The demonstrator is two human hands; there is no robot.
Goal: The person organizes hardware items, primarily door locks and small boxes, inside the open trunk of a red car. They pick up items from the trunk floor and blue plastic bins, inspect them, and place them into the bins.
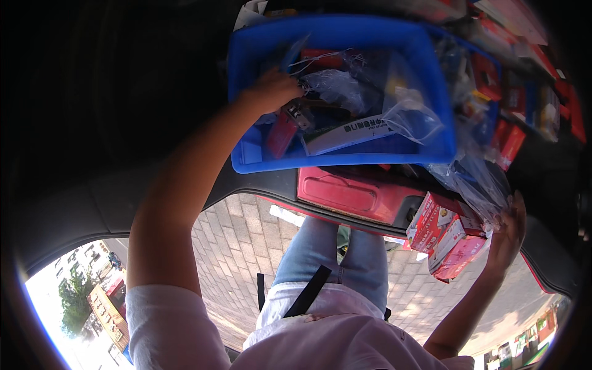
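My left hand (pixel 277 87) reaches into the left side of a blue bin (pixel 253 154), fingers curled among crumpled plastic bags (pixel 338 86) and white strings; what they grip is unclear. Just below it lie a pink-red item (pixel 282 135) and a small metal piece (pixel 298 117). A white printed package (pixel 345 135) lies along the bin's front. At the right, my right hand (pixel 509 225) is closed on a clear plastic bag (pixel 470 185) with red-and-white boxes (pixel 445 235) at its lower end, beside the vehicle's rear sill.
Behind and right of the bin are more red, blue and yellow packages (pixel 518 105). A red vehicle edge (pixel 345 197) runs below the bin, with dark trim. Under it are my legs and paving (pixel 234 246); greenery and shopfronts show at the lower left.
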